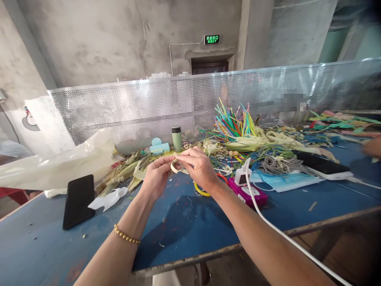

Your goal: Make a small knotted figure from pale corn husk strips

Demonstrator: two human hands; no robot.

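Observation:
Over the blue table, my left hand (158, 173) and my right hand (199, 167) meet with their fingertips pinched together. Between them is a pale cream curved strip (175, 167), ring-like in shape and resembling corn husk. The fingers hide part of it. My left hand grips its left and upper side, and my right hand pinches it near the top. A yellow ring (201, 191) and a red-orange ring (222, 177) lie on the table just beyond my right wrist. Dried husks (119, 174) are piled left of my left hand.
A black phone (79, 201) and white scrap (108, 198) lie left. Behind stand a green bottle (176, 139) and colourful stems (233, 121). To the right are a magenta power strip (248, 192), its white cable (278, 234), a blue mask (290, 182) and another person's hand (372, 147).

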